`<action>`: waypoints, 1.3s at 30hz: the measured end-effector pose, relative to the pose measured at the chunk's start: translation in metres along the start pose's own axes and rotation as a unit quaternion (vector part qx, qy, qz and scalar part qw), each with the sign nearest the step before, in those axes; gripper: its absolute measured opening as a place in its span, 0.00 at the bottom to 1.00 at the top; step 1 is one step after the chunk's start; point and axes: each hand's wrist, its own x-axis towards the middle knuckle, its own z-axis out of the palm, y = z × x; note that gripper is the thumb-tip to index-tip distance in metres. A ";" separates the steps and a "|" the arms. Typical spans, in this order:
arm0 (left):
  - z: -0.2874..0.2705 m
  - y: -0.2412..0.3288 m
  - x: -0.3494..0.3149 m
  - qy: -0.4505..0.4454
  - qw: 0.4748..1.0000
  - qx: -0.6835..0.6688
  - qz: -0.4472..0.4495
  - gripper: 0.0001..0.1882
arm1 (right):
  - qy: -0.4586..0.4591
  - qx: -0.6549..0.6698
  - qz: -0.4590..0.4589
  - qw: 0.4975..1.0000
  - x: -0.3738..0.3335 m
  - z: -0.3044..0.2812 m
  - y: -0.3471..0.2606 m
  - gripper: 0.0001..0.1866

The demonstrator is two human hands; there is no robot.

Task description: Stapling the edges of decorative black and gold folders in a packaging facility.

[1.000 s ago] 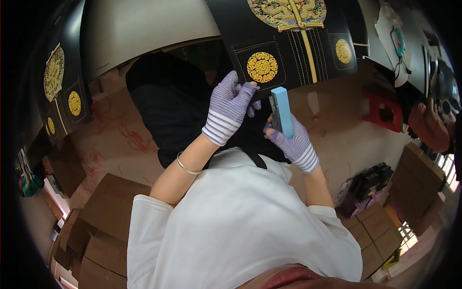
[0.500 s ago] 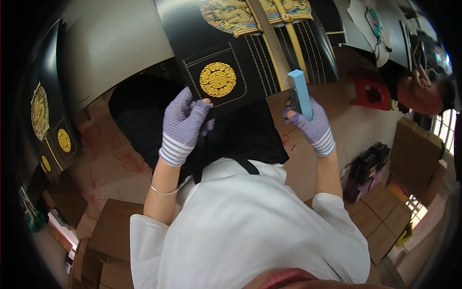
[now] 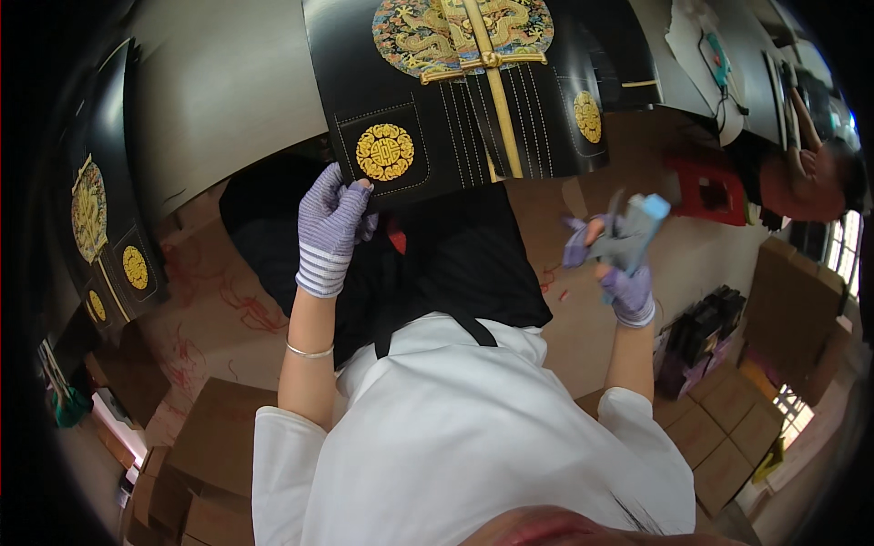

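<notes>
A glossy black printed card sheet (image 3: 364,91) with a dragon roundel, gold trim and round gold emblems overhangs the near table edge. My left hand (image 3: 331,214), in a striped purple-and-white fingerless glove, pinches its lower left corner between thumb and fingers. To the right of the sheet and apart from it, my right hand (image 3: 626,282), gloved alike, grips a light-blue and grey tool (image 3: 630,235) that looks like a stapler. Motion blurs that tool, so its jaws are hard to make out. A small red piece (image 3: 397,236) shows on the black apron below the sheet.
Another black printed sheet (image 3: 114,200) hangs at the far left. The grey table (image 3: 218,82) spans the front. A red plastic stool (image 3: 706,193), cardboard boxes (image 3: 728,414) and another person's arm (image 3: 801,173) are at the right. Red scraps litter the floor.
The sheet's right panel has moved left, closing the gap so the dragon roundel meets. My right hand has swung right and down with the stapler, away from the sheet.
</notes>
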 end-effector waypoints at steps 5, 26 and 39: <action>-0.002 -0.004 0.003 0.001 1.000 0.012 0.009 0.11 | 0.051 0.160 -0.039 0.985 0.032 0.019 -0.005 0.26; 0.034 -0.058 -0.015 -0.119 0.906 -0.403 0.056 0.35 | 0.160 -0.087 0.108 0.977 0.040 0.005 0.006 0.17; 0.111 -0.035 0.000 -0.086 0.944 -0.297 -0.115 0.13 | 0.150 0.042 0.127 0.980 0.006 -0.008 0.047 0.17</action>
